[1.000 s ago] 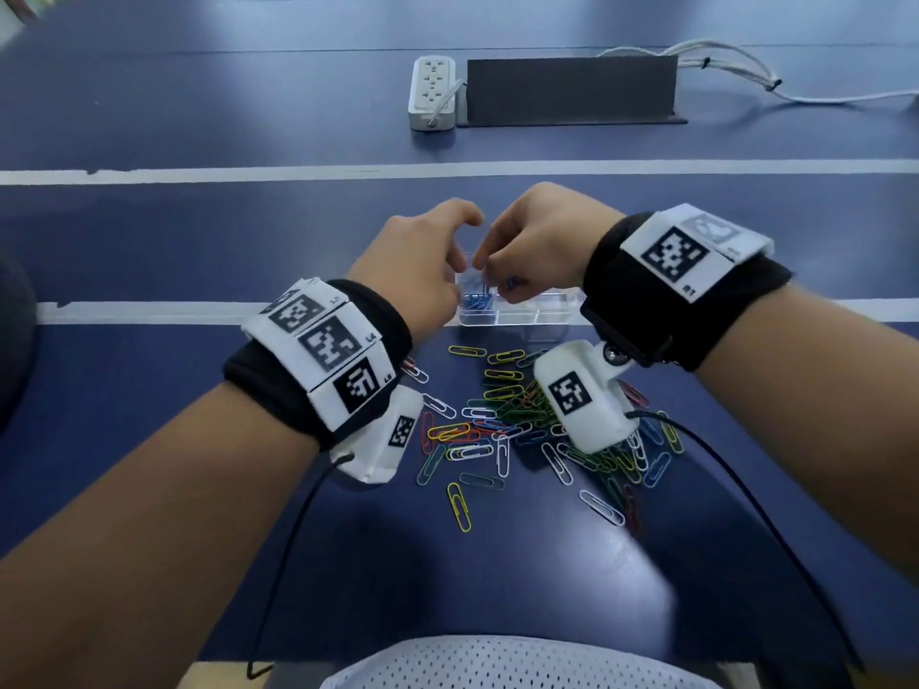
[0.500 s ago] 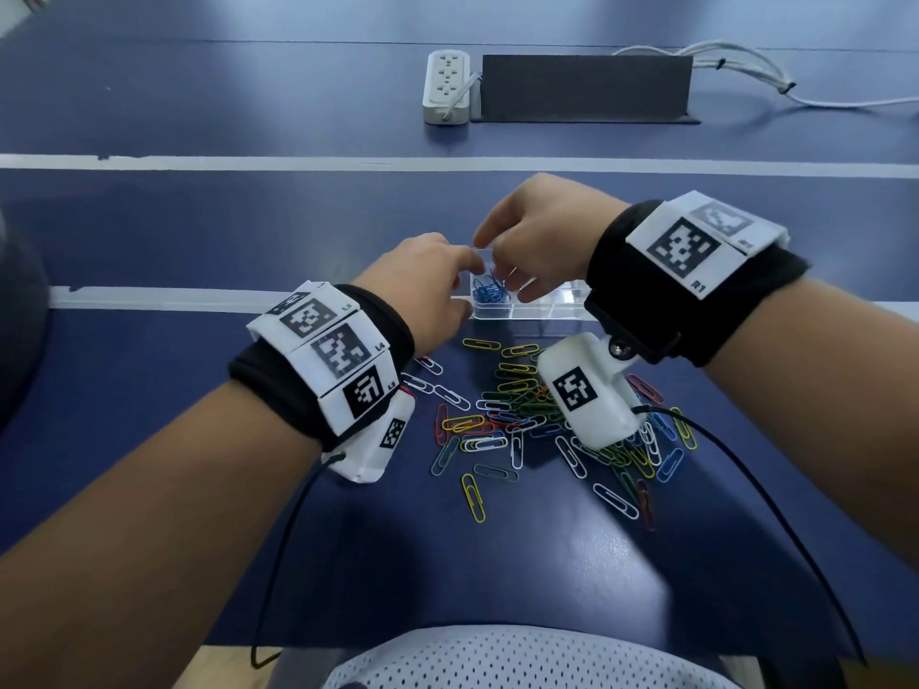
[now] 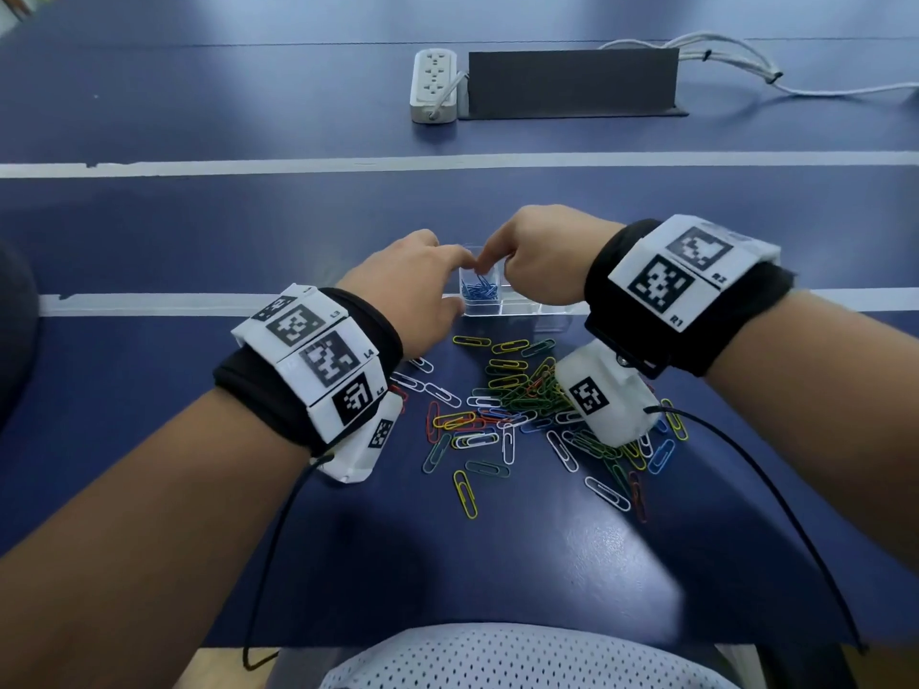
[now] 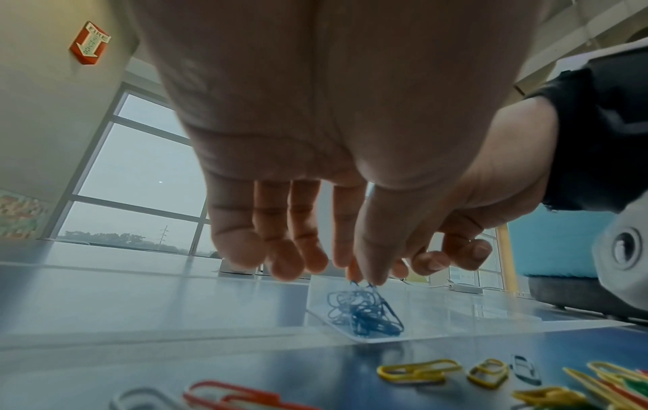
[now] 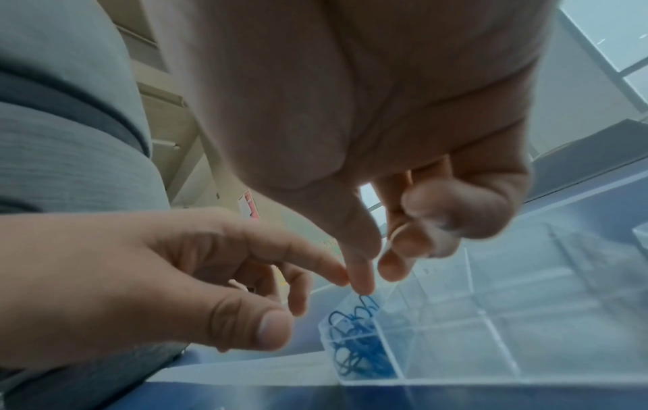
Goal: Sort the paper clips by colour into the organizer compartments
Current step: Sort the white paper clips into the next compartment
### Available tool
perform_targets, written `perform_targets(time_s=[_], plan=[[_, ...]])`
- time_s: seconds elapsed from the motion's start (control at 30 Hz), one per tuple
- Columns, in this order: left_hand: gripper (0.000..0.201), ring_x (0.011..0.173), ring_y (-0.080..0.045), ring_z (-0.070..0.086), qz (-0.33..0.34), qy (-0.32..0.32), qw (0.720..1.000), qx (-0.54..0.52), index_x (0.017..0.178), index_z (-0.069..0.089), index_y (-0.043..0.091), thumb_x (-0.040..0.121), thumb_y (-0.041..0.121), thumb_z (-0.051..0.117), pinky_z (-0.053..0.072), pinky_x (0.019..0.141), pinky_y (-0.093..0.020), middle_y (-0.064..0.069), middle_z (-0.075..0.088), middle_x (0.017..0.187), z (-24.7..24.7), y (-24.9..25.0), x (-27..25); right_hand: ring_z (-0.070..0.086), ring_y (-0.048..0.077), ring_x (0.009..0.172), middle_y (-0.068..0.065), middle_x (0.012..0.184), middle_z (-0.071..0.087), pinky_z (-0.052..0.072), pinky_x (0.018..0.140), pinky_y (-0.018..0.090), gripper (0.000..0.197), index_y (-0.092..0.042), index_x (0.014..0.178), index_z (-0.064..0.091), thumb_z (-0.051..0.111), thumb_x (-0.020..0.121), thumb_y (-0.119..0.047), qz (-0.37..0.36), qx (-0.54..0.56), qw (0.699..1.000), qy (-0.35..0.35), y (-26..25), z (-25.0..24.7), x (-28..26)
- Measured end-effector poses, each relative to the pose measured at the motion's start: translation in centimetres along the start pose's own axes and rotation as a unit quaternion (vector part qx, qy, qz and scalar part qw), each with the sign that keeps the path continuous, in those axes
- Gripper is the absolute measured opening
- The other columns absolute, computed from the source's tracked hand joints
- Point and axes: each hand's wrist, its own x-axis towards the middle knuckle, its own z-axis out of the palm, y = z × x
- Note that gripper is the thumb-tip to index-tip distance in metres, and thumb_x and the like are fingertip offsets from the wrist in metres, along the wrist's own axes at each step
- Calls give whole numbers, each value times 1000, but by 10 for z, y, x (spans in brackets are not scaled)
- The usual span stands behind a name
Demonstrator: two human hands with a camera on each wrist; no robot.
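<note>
Nearest the person, on the dark blue worktop (image 3: 497,564), lies the unsorted heap of paper clips (image 3: 522,415): yellow, green, red, white and a few blue ones, tangled where they pile up under the right wrist camera and loose at the edges. Just beyond the heap stands the clear organizer (image 3: 517,308), and its left compartment holds a bundle of blue clips (image 3: 478,288); the compartments beside it look empty. Both hands meet over that compartment. The left hand (image 3: 413,295) has its fingers hanging nearly straight and relaxed, tips just above the blue bundle, and I see nothing held in it. The right hand (image 3: 539,256) has its outer fingers curled in, while thumb and forefinger reach down to the top of the blue bundle; whether its grip has a clip pinched or has just let go, I cannot tell. The risk here, as I judge it, is the tangle: blue clips hook into each other, so lifting the fingers away could drag a linked clip back out over the wall, or tip it into the neighbouring compartment. The organizer is light and could slide if a hand knocks it. The wrist cameras hang low over the heap and could sweep clips about. Farther back lie a white power strip (image 3: 435,84) and a dark panel (image 3: 572,82).
</note>
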Motion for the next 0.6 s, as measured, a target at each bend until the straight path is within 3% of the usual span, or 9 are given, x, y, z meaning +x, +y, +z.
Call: perform_targets(time_s=[0.23,0.33,0.4,0.5,0.6], plan=[[35,106,-25,55,11,-7,1000,17,124,56,28,89,33,53,43,92,-35,-4,51,118,2,0,-2,51,24,120,1,142,49,39,86,25,58,-41,126,56,33,89,-3,-37,-72,996,-32,10,4,0],[37,102,-25,55,20,3,1000,8,124,54,28,88,33,55,42,91,-35,-4,52,116,1,1,-3,50,23,120,0,142,49,35,84,22,58,-39,127,55,33,89,-1,-52,-67,996,-22,14,4,1],[36,92,-22,52,27,9,1000,3,123,54,27,88,34,56,41,89,-32,-2,53,111,0,1,-5,51,22,115,1,130,56,32,84,21,54,-36,125,57,35,90,-2,-59,-46,997,5,18,-2,-3],[22,80,-16,44,51,15,999,-1,106,61,25,87,34,57,39,83,-28,3,50,95,-1,3,-10,51,16,89,-4,95,59,33,80,19,37,-31,110,68,45,90,-11,-67,-19,996,48,28,-12,-19],[13,76,-14,45,87,-14,996,8,89,66,25,84,36,60,42,78,-26,9,48,76,-2,10,-18,57,13,73,-8,73,64,39,67,20,20,-29,88,73,58,82,-17,-60,-28,997,26,43,-13,-43]])
